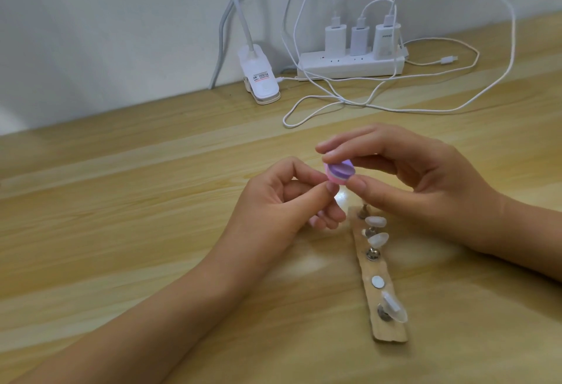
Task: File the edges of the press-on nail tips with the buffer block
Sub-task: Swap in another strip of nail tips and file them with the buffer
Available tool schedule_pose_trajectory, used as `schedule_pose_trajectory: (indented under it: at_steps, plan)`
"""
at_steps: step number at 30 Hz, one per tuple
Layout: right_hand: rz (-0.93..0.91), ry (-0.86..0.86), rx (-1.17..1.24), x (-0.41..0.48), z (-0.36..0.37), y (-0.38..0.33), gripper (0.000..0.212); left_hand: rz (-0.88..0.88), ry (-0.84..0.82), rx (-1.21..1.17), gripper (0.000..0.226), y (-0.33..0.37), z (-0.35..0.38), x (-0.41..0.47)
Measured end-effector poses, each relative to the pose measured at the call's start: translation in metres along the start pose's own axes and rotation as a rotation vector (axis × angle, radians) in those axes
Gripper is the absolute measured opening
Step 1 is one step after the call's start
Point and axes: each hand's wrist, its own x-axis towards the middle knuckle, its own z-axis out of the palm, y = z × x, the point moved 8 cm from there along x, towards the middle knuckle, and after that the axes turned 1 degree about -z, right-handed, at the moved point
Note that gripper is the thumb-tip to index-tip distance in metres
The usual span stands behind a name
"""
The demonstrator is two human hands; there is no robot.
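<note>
Left forearm (158, 307) crosses the wooden table (106, 201) from the bottom edge. Against the back wall lie a power strip (349, 64) with three chargers, looping cables (456, 107) and a lamp clip (263, 82). Near the right wrist, a wooden strip (369, 277) carries three clear tips (378, 239) on metal studs. Right hand (425, 183) pinches the purple-pink block (338, 171) between thumb and fingers, above the table. Left hand (282, 207), fingers curled, pinches thumb to forefinger at the block's lower edge on what looks like a held tip (340, 198), barely visible.
</note>
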Motion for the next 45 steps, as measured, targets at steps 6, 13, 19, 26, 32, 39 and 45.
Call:
schedule_pose_trajectory:
  at_steps: [6,13,19,26,32,39,45]
  plan:
    - [-0.072,-0.014,-0.095,0.0,0.003,-0.008,0.023,0.012,0.008,-0.018,0.019,0.001,0.002,0.0]
    - [-0.014,0.015,0.012,0.001,-0.001,-0.001,0.02,0.001,0.01,-0.021,0.02,0.001,0.002,0.0]
    - [0.154,0.075,0.184,0.002,-0.007,0.016,0.022,0.001,0.007,-0.012,0.017,0.0,0.002,0.0]
    - [0.163,0.043,0.182,0.001,-0.003,0.014,0.018,0.001,0.004,-0.017,0.012,-0.001,0.001,0.0]
    - [0.222,0.032,0.179,0.002,-0.001,0.017,0.017,0.001,-0.006,-0.01,0.008,-0.001,0.002,0.0]
    - [0.229,0.102,0.231,0.002,-0.005,0.016,0.023,0.01,-0.002,0.025,0.016,0.001,0.003,-0.001]
    - [0.219,0.095,0.236,0.002,-0.003,0.014,0.022,0.018,-0.023,0.023,0.015,0.001,0.004,-0.001]
